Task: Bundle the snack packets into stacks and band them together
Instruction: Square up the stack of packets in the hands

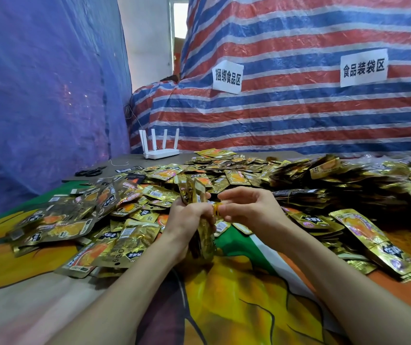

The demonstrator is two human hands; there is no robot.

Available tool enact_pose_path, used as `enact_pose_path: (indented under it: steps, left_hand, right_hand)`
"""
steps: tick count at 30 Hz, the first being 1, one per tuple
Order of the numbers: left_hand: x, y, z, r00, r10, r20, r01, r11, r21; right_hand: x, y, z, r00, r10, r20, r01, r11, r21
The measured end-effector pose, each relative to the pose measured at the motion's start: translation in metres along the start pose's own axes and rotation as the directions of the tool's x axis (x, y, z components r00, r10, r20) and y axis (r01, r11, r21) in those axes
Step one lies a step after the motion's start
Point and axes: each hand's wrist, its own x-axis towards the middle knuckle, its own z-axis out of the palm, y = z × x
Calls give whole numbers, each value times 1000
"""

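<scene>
My left hand [187, 216] grips an upright stack of gold snack packets [203, 235] above the table, the stack's top ends fanning out above my fingers. My right hand [246, 207] is right beside it, its fingertips pinching something small and yellow-orange at the stack's side, likely a rubber band [216, 209]. A big loose heap of gold packets [164, 178] covers the table beyond and left of my hands. More packets, some in banded bundles [323, 170], lie piled at the right.
A white router [160, 149] with several antennas stands at the back of the table, black scissors [90, 172] to its left. Striped tarp with two paper signs forms the back wall, blue tarp the left. A colourful printed cloth [236, 295] covers the near table.
</scene>
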Motion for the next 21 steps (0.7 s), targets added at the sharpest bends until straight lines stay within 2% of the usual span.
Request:
enact_pose_path:
  steps: [3,8,10,14,21]
  left_hand:
    - [-1,1,-1,999,2,46,-3,1000,21]
    - [0,-2,1,999,22,35,-23,999,30]
    - [0,-3,1,998,50,32,-53,995,80]
    - [1,-5,2,999,42,18,-43,998,45]
    - [8,-2,-4,994,-8,-111,-1,996,-85]
  right_hand:
    - [-1,0,-1,1000,15,9,-15,1000,9]
    - [1,1,-6,991,-9,-132,-2,997,-78]
    - [0,1,-6,990,-16,-137,3,995,-95]
    - [1,0,-5,996,25,-91,-35,993,-110]
    - [-1,-6,-8,967,232,103,-217,966,-143]
